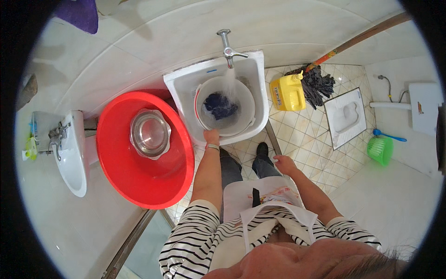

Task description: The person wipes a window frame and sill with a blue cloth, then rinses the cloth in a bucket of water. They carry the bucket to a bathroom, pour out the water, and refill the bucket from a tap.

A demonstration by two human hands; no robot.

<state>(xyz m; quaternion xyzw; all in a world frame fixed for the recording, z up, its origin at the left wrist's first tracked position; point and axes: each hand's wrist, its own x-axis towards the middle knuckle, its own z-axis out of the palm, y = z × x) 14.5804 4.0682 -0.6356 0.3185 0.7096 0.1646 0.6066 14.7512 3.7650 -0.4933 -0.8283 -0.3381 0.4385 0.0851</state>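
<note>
A whitish plastic bucket (pixel 247 100) stands inside the white sink (pixel 258 93). Water runs from the metal tap (pixel 228 52) into it, over a dark blue cloth (pixel 220 106) lying in the water. My left hand (pixel 212 136) is at the bucket's near rim, above the sink's front edge, with its fingers closed on the bucket; the fingertips are partly hidden. Down at my right side, away from the sink, my right hand (pixel 284 165) is loosely curled. A small pale spot shows at its fingers, too small to name.
On my left stands a large red tub (pixel 153 186) with metal basins (pixel 149 133) in it, beside a washbasin (pixel 74 158). To the right are a yellow jug (pixel 289 93), a dark mop (pixel 318 86), a squat toilet (pixel 346 116) and a green basket (pixel 380 149).
</note>
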